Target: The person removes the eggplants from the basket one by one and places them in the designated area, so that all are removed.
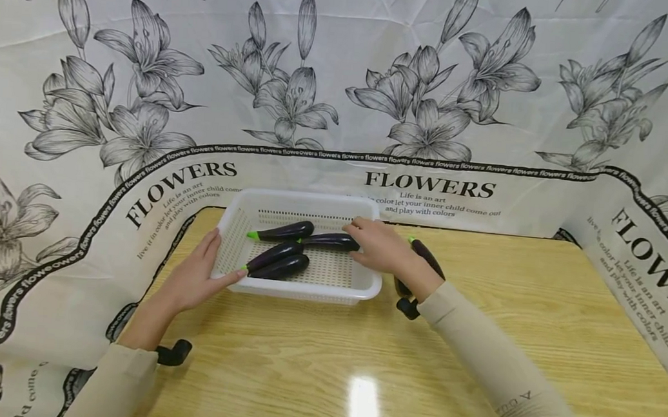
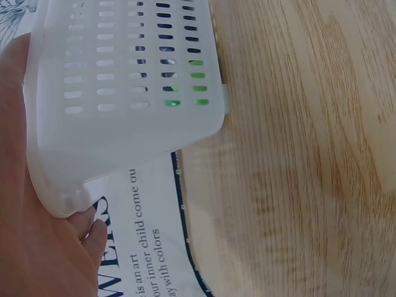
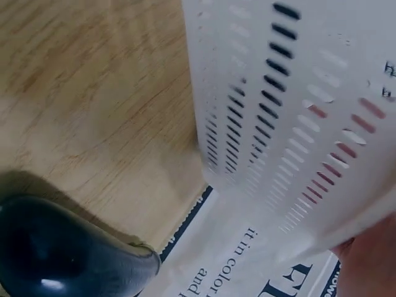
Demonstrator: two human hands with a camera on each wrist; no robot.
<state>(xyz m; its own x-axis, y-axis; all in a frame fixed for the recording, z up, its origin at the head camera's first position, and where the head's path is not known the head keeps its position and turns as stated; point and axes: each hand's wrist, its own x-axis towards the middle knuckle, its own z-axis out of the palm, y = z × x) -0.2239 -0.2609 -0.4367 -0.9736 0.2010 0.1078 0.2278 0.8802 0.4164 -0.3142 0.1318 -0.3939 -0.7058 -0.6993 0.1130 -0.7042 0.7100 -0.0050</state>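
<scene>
A white slotted plastic basket [image 1: 305,289] stands on the wooden table with several dark purple eggplants [image 1: 279,267] lying in it. My left hand [image 1: 192,276] grips the basket's left end, thumb over the front corner and fingers along the side; in the left wrist view that hand [image 2: 43,241] is curled about the rim. Reaching over the right rim, my right hand [image 1: 380,244] holds the thick end of one eggplant [image 1: 332,240] between thumb and fingers. Through the slots in the right wrist view, parts of its fingers [image 3: 346,150] show.
Right of the basket, partly hidden beneath my right forearm, another eggplant [image 1: 428,257] lies on the table [image 1: 277,359]; the right wrist view shows an eggplant [image 3: 68,247] close by. A flower-printed cloth [image 1: 318,104] hangs behind and along the sides.
</scene>
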